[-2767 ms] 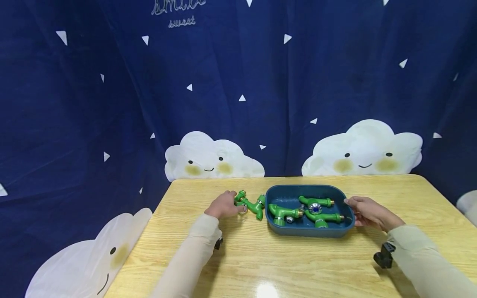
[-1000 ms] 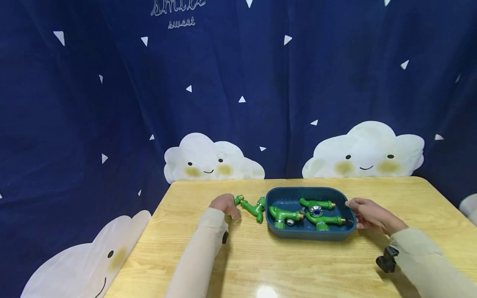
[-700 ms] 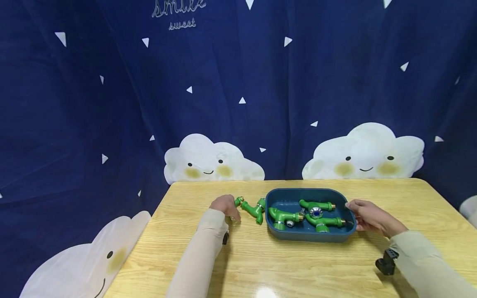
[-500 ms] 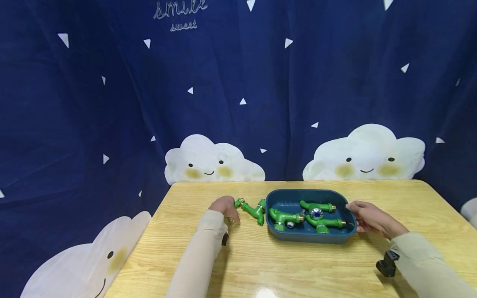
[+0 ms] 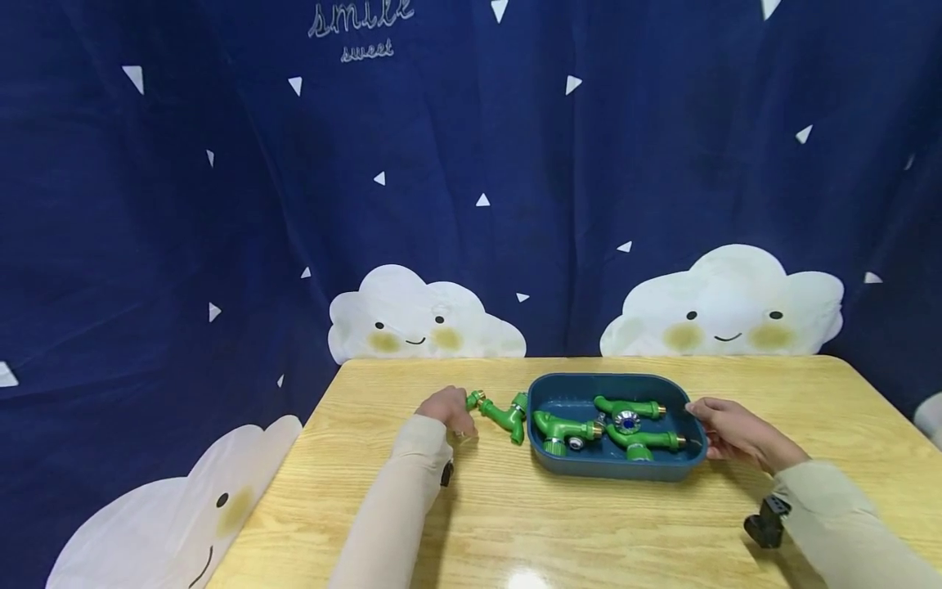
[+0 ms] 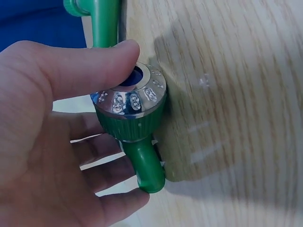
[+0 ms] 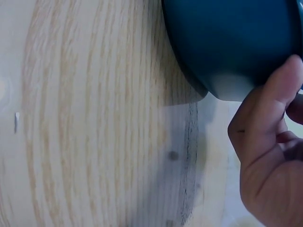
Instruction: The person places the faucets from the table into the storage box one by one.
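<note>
On the table's left part, my left hand (image 5: pixel 447 409) holds a green faucet (image 5: pixel 473 400) with a brass end, mostly hidden by the hand in the head view. The left wrist view has the thumb across its chrome knob (image 6: pixel 135 97), and fingers curl behind the green spout (image 6: pixel 147 168). A second green faucet (image 5: pixel 506 415) lies between that hand and the dark blue basin (image 5: pixel 618 469). Several green faucets lie inside the basin, one (image 5: pixel 562 427) at its left end. My right hand (image 5: pixel 743 432) pinches the basin's right rim, thumb on top.
The light wooden table (image 5: pixel 559 532) stands against a navy curtain (image 5: pixel 471 123) with white clouds and triangles. A small black wrist camera (image 5: pixel 767 522) hangs beneath the right sleeve.
Since the earliest frame, my left hand has turned over the faucet, and its knob has dropped out of the head view. The right hand stays at the basin rim. The view has shifted slightly.
</note>
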### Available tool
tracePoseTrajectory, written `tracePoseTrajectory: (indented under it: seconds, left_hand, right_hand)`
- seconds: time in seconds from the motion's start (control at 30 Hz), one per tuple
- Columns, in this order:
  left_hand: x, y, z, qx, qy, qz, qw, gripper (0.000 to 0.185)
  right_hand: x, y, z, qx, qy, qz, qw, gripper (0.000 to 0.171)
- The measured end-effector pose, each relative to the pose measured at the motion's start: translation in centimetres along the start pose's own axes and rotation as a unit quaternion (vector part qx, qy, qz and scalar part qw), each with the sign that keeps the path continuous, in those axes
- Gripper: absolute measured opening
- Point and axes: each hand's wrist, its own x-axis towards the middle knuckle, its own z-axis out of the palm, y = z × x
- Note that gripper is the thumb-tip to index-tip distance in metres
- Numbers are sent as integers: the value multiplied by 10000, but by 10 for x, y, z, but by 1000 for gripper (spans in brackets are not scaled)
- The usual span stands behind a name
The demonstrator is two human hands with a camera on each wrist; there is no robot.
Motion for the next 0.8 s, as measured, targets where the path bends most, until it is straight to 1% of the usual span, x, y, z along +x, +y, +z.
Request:
tracePoseTrajectory:
  seconds: [0.17, 0.4, 0.57, 0.67, 0.8]
  left_hand:
    - [0, 0, 1, -23, 3, -15, 10000, 74]
    - [-2, 1, -4, -30, 67, 111, 9999, 67]
    - [-1, 0, -5, -135, -51, 148, 9998, 55]
    - [1, -2, -5, -175, -152, 135, 9996, 53]
    - [1, -4, -7, -245, -166, 130, 9995, 52]
  right_hand:
    - [-1, 0, 0, 27, -33, -7, 10000, 31]
    - [-1, -2, -2, -22, 11, 105, 9999, 32]
    - [0, -3, -3, -64, 6, 61, 10000, 32]
    - [0, -2, -4, -18, 1, 139, 9999, 31]
    - [0, -2, -3, 9, 16, 201, 9998, 31]
